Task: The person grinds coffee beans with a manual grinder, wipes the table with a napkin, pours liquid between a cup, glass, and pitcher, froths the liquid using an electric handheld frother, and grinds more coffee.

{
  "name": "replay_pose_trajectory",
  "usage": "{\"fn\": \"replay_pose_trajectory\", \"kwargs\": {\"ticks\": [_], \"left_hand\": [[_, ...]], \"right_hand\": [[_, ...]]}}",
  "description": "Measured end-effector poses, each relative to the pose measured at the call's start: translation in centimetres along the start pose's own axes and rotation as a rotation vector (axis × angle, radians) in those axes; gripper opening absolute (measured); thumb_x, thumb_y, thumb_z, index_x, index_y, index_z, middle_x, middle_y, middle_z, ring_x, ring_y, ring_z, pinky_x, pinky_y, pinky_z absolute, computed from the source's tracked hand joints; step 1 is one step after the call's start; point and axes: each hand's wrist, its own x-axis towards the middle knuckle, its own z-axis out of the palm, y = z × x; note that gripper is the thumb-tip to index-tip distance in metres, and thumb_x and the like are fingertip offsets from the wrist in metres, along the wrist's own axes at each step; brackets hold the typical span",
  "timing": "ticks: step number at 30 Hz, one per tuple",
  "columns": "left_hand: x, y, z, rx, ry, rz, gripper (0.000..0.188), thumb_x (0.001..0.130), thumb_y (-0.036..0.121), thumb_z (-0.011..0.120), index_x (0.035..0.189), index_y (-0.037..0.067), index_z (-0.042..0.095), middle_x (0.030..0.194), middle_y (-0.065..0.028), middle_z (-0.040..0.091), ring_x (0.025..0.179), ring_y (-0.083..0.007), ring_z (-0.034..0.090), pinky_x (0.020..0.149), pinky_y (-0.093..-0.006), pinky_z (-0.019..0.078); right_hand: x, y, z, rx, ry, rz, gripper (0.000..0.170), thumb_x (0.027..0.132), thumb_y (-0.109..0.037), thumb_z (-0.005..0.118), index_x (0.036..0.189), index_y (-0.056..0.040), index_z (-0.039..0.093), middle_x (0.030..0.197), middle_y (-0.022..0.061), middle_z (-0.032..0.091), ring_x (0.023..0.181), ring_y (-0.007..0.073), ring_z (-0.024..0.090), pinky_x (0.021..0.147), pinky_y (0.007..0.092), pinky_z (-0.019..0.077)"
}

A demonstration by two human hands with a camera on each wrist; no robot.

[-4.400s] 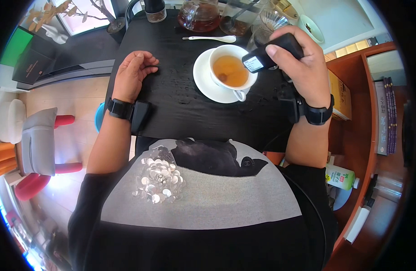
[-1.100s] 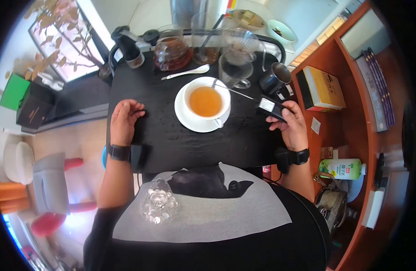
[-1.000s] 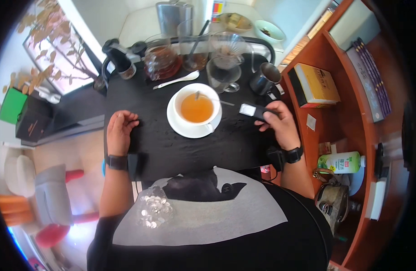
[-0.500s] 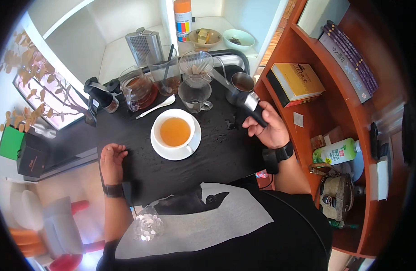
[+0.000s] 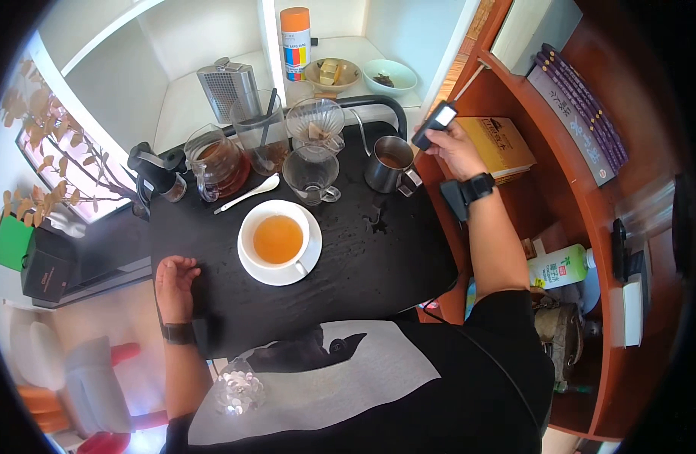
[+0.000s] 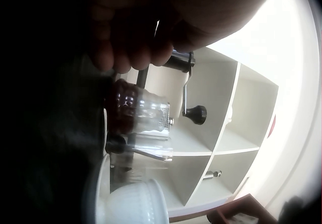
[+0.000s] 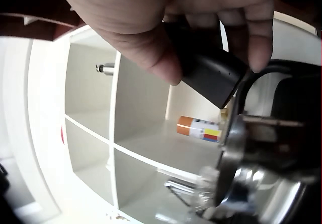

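The right hand (image 5: 455, 151) grips a black handheld device (image 5: 434, 125) with a white label, raised beside the right shelf; a thin metal rod points away from it. In the right wrist view, thumb and fingers hold the black body (image 7: 214, 73). The left hand (image 5: 177, 285) rests at the table's left edge, fingers loosely curled with nothing in them. Between the hands, a white cup (image 5: 250, 228) of amber liquid stands on a white saucer (image 5: 278, 277). A metal pitcher (image 5: 383, 175) holding brown liquid stands below the device.
Behind the cup are a white spoon (image 5: 248, 194), a glass teapot (image 5: 225, 171), a tall glass vessel (image 5: 259, 136), a glass dripper (image 5: 315, 125) over a glass server (image 5: 310, 175) and a black grinder (image 5: 160, 174). A red-brown shelf (image 5: 582, 227) with books borders the right side.
The right hand has lifted the device up and away from the pitcher, toward the right shelf. Its rod now points up and away. The left hand stays at the table edge while the head view has shifted.
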Motion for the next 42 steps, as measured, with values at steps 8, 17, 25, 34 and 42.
{"fn": "replay_pose_trajectory", "kwargs": {"ticks": [8, 17, 25, 34, 42], "left_hand": [[-0.2, 0.1, 0.3, 0.083, 0.04, 0.017, 0.02, 0.092, 0.022, 0.045, 0.091, 0.004, 0.052, 0.085, -0.0074, 0.057, 0.084, -0.019, 0.056, 0.071, -0.0309, 0.047], [-0.3, -0.1, 0.3, 0.123, 0.074, 0.039, 0.02, 0.092, 0.023, 0.045, 0.091, 0.005, 0.053, 0.085, -0.0073, 0.057, 0.084, -0.0184, 0.056, 0.07, -0.0303, 0.0471], [-0.4, -0.2, 0.4, 0.148, 0.104, 0.047, 0.019, 0.091, 0.023, 0.047, 0.09, 0.006, 0.054, 0.084, -0.0065, 0.057, 0.084, -0.0185, 0.056, 0.07, -0.0298, 0.047], [-0.2, 0.0, 0.1, 0.152, 0.112, 0.026, 0.019, 0.091, 0.023, 0.047, 0.09, 0.005, 0.054, 0.085, -0.0066, 0.057, 0.085, -0.0192, 0.056, 0.071, -0.0307, 0.0472], [0.1, -0.1, -0.2, 0.109, 0.053, 0.016, 0.019, 0.091, 0.022, 0.047, 0.091, 0.004, 0.054, 0.086, -0.0076, 0.057, 0.087, -0.0202, 0.057, 0.072, -0.032, 0.0471]], "right_hand": [[6.6, 4.1, 1.5, -0.441, -0.056, 0.014, 0.031, 0.073, -0.015, 0.07, 0.098, -0.0004, 0.058, 0.085, 0.0047, 0.061, 0.079, 0.0133, 0.056, 0.073, 0.0255, 0.0453], [9.5, 5.9, 2.8, -0.565, -0.237, 0.026, 0.036, 0.073, -0.014, 0.07, 0.105, -0.0015, 0.058, 0.097, 0.0085, 0.063, 0.088, 0.0156, 0.057, 0.081, 0.0282, 0.044], [10.1, 7.1, 2.0, -0.539, -0.307, -0.039, 0.041, 0.075, -0.015, 0.069, 0.111, -0.0015, 0.055, 0.101, 0.01, 0.061, 0.094, 0.0163, 0.056, 0.084, 0.0287, 0.0441], [2.9, 4.0, -0.2, -0.303, -0.127, -0.007, 0.038, 0.085, -0.019, 0.058, 0.118, -0.002, 0.05, 0.11, 0.0078, 0.056, 0.097, 0.015, 0.055, 0.08, 0.0266, 0.0456], [-5.7, 2.6, 1.3, -0.455, -0.031, -0.005, 0.035, 0.084, -0.022, 0.06, 0.112, -0.0028, 0.055, 0.094, 0.0027, 0.059, 0.079, 0.0083, 0.056, 0.064, 0.0214, 0.0444]]}}
